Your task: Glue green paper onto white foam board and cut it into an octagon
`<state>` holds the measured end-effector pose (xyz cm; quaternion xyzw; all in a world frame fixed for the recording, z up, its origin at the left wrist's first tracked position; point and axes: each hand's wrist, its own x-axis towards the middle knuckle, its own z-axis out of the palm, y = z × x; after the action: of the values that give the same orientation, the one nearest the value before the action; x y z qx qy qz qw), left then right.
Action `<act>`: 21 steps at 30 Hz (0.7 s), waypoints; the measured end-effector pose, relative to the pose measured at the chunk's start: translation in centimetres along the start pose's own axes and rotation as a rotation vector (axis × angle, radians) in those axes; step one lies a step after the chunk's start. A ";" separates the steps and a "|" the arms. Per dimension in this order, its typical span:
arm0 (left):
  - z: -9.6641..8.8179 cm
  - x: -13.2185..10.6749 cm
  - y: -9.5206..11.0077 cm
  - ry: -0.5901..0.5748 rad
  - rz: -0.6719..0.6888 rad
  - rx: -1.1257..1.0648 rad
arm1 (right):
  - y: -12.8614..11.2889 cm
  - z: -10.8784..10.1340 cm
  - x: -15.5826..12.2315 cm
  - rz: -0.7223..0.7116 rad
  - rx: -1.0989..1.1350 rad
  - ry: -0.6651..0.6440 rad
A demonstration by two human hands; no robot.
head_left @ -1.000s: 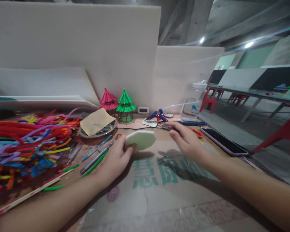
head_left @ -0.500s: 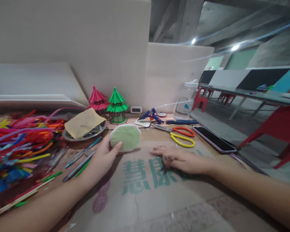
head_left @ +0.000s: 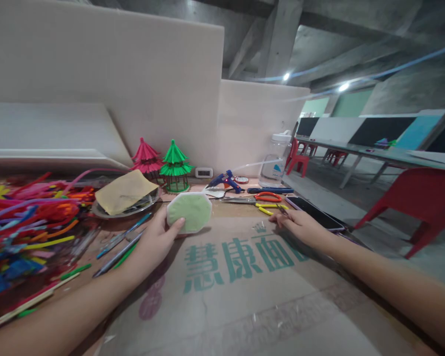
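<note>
My left hand (head_left: 156, 241) is closed on an octagonal white foam piece with a pale green face (head_left: 189, 212), held upright just above the printed cardboard sheet (head_left: 244, 291). My right hand (head_left: 299, 225) rests low on the cardboard at the right. Its fingers are pressed together in a pinch, with the tips by the yellow handle of the scissors (head_left: 264, 201) and beside a dark phone (head_left: 313, 213). What the pinch holds is too small to make out.
A heap of coloured pipe cleaners (head_left: 25, 217) fills the left. Pens (head_left: 122, 238), a plate under yellow paper (head_left: 124, 197), pink (head_left: 146, 158) and green (head_left: 174, 165) paper pagodas, a blue glue gun (head_left: 226, 179) and a bottle (head_left: 276, 160) stand behind. A red chair (head_left: 419, 198) is at the right.
The foam piece has been turned green face toward me. My right hand left the scissors, lay flat on the cardboard, then slid right toward the phone with fingers pinched.
</note>
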<state>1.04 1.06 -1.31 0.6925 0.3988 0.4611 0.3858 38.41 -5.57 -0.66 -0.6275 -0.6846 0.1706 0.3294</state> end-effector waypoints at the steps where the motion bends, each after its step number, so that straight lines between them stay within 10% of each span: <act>1: 0.0 0.0 0.1 0.002 0.002 0.018 | 0.0 0.1 0.1 -0.015 -0.020 0.014; 6: 0.3 -0.2 0.9 0.001 0.005 0.016 | -2.1 0.9 -0.6 -0.149 0.061 -0.156; 11: 0.3 0.0 0.7 -0.011 -0.027 -0.055 | -6.5 1.5 -4.4 -0.155 0.543 -1.014; 15: 0.0 0.0 0.0 0.006 -0.007 -0.030 | -9.1 1.6 -4.8 -0.115 0.603 -0.782; 19: 0.1 -0.3 0.1 0.024 0.003 -0.010 | -11.4 2.2 -3.3 -0.087 0.645 -0.894; 21: 0.2 -0.5 0.4 0.017 0.012 0.008 | -12.2 2.9 -1.8 -0.069 0.612 -0.656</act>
<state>1.13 0.41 -1.21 0.6925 0.3998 0.4675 0.3769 27.34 -8.72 4.74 -0.3906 -0.6913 0.5441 0.2710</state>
